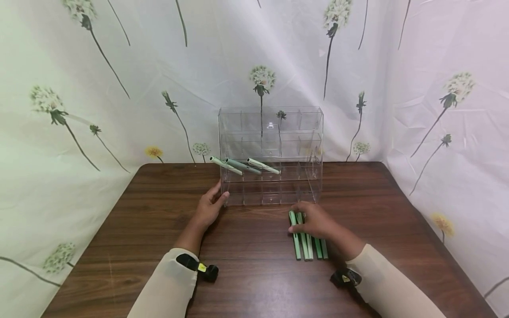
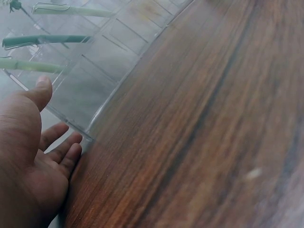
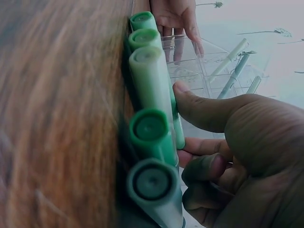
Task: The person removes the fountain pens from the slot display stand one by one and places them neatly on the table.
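A clear plastic organizer (image 1: pixel 271 187) with tiers of compartments stands at the table's back. My left hand (image 1: pixel 209 206) holds its lower left corner, thumb in front and fingers along the side; the left wrist view shows this hand (image 2: pixel 35 161) close. Three pens lean in a middle tier: a pale green pen (image 1: pixel 232 167), a grey-green pen (image 1: pixel 248 167) and a whitish pen (image 1: pixel 267 167). Right of centre, several green pens lie side by side. My right hand (image 1: pixel 314 220) is over them, thumb and index finger pinching a light green pen (image 3: pixel 177 118) in the row.
The dark wooden table (image 1: pixel 159 238) carries the organizer and pens. Behind and beside it hangs a white cloth (image 1: pixel 139 79) printed with dandelions. Dark wrist cameras are strapped over both pale sleeves (image 1: pixel 167 282).
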`<state>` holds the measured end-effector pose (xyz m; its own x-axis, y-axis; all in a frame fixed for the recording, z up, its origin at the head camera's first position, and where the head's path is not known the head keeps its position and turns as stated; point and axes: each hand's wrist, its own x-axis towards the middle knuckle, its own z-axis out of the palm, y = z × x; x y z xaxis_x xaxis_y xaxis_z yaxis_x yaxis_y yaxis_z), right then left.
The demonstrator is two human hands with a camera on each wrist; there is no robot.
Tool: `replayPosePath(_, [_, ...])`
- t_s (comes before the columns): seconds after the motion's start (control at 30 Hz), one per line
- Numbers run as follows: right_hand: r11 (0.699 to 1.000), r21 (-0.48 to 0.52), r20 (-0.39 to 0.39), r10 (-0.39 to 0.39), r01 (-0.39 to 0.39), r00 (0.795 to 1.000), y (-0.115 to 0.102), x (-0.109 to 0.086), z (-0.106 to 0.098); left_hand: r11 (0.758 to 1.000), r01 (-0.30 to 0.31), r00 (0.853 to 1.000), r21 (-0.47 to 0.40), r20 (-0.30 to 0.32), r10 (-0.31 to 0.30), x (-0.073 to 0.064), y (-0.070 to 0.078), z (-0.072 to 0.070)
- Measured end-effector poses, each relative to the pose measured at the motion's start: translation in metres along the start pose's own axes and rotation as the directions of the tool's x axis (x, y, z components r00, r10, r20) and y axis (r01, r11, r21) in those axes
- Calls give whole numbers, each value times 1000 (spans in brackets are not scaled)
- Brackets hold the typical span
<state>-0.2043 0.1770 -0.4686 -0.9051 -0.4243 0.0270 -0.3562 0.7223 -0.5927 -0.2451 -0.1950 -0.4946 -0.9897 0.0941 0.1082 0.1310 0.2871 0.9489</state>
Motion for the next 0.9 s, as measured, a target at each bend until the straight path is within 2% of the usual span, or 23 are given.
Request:
replayPosePath(0.4, [997,-47,1,-58,58,998,-6,-3,-3,1000,10,1000,-13,-1,-10,1,-1,0])
replayPosePath(0.67, [996,-53,-10,-69,69,998,-7,-2,-3,1000,2,1000,3,0,-2,-1,-1,0])
replayPosePath(0.9, [996,-61,14,-59,60,998,-6,-3,-4,1000,5,1000,8,0,-5,0,-1,0])
